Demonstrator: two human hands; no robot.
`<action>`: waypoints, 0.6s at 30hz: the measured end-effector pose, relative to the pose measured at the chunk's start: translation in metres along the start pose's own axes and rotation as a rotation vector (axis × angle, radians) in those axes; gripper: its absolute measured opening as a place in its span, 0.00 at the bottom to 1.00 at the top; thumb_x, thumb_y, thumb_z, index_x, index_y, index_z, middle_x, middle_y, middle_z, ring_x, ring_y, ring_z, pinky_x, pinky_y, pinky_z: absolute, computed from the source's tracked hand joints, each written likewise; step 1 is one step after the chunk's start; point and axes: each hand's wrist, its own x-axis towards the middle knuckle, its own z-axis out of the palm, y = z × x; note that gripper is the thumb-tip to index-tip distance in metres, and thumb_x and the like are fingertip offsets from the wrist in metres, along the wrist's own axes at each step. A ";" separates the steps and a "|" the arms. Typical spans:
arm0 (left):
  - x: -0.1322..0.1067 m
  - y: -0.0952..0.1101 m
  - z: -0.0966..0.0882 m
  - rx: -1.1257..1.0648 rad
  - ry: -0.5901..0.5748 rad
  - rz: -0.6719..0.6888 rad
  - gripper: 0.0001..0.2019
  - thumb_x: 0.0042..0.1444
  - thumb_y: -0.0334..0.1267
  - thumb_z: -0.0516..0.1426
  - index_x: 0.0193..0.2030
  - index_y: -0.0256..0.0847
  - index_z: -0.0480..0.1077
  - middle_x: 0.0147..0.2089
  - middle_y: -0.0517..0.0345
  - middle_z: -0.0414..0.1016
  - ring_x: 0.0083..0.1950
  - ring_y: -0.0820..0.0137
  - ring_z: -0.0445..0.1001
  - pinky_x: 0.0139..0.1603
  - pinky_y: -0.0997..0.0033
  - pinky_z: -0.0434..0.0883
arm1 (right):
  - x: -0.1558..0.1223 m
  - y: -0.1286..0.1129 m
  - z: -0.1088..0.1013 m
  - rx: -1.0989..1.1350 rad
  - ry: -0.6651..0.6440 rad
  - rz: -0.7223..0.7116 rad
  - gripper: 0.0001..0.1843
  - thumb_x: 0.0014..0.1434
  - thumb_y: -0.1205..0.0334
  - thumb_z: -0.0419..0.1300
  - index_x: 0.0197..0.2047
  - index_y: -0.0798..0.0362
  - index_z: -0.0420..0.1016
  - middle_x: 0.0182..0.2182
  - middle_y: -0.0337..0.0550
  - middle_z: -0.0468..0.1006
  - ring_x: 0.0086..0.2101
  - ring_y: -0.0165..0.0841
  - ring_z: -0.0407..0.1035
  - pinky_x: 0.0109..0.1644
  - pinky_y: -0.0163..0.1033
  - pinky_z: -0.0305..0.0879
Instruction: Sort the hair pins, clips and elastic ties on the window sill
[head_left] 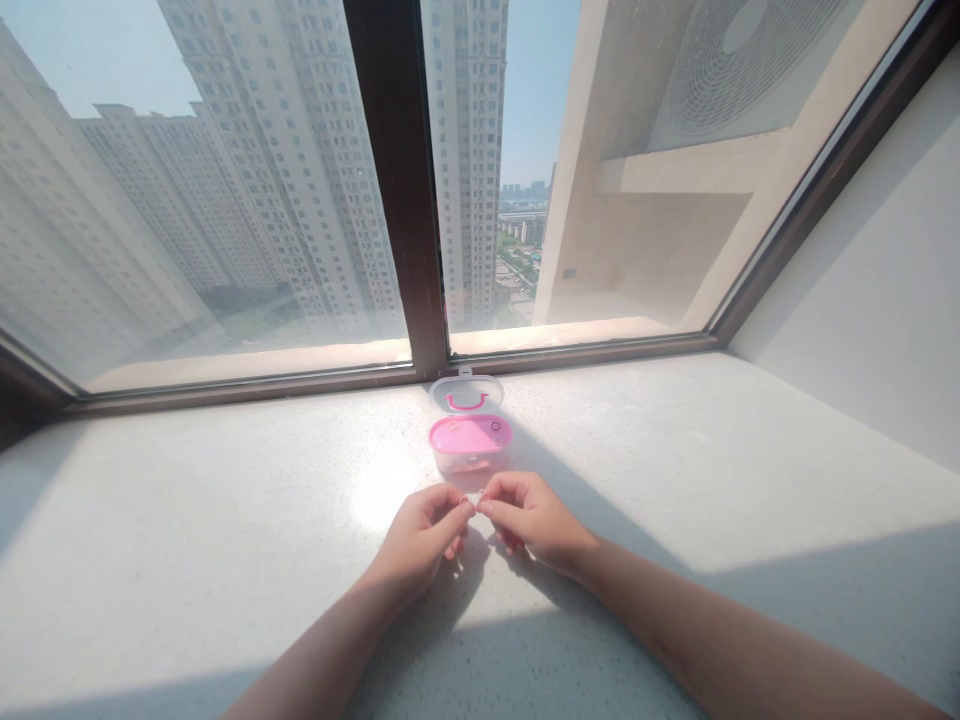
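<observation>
Pink box [470, 440] sits beyond left hand [417, 538] and right hand [534, 520], fingers [457, 516] pinched together.

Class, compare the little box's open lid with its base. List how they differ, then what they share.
The lid is clear and shows a pink curved handle; the base is filled by a pink tray. The lid is swung back toward the window; the base lies flat in front of it. The lid looks shallow, the base deeper. Both are rounded, see-through plastic on the white sill.
</observation>
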 end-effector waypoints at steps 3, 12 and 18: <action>0.000 0.001 0.000 0.004 0.000 0.003 0.16 0.54 0.49 0.58 0.27 0.37 0.67 0.19 0.64 0.65 0.19 0.76 0.63 0.22 0.76 0.62 | 0.000 -0.002 0.000 0.003 0.004 0.003 0.12 0.54 0.56 0.61 0.26 0.55 0.67 0.13 0.31 0.64 0.13 0.23 0.57 0.17 0.29 0.52; 0.000 -0.001 0.000 0.009 0.000 -0.001 0.15 0.55 0.49 0.58 0.28 0.37 0.68 0.19 0.63 0.65 0.20 0.76 0.63 0.22 0.76 0.62 | 0.000 0.000 0.000 0.007 0.001 0.003 0.13 0.53 0.55 0.61 0.26 0.55 0.67 0.12 0.31 0.64 0.13 0.23 0.57 0.17 0.29 0.52; 0.000 0.001 0.000 0.010 0.001 0.000 0.16 0.54 0.49 0.58 0.27 0.37 0.67 0.19 0.63 0.65 0.19 0.75 0.63 0.22 0.76 0.62 | -0.001 -0.001 0.001 0.007 0.007 0.011 0.13 0.53 0.55 0.62 0.26 0.55 0.67 0.13 0.30 0.63 0.13 0.23 0.57 0.17 0.29 0.52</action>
